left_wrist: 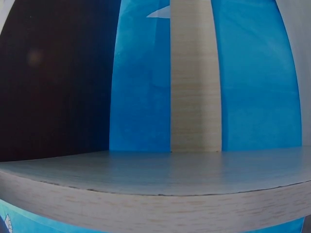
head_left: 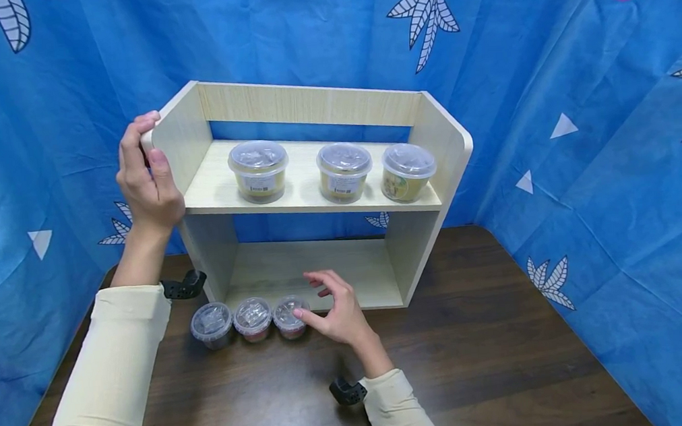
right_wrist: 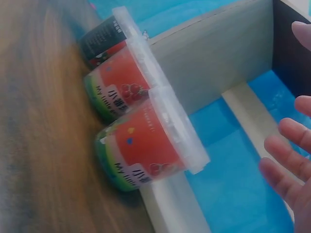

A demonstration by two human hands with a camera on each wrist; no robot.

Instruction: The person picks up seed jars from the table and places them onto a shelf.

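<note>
Dark table: three lidded cups, contents unclear, near left before shelf; three tubs on its upper tier. Left hand grips shelf's left side; right hand, released, near rightmost cup.

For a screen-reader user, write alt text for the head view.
A person's left hand grips the side of a two-tier shelf; the right hand hovers by three lidded cups lined up on the dark table. Three lidded tubs stand on the upper tier.
</note>
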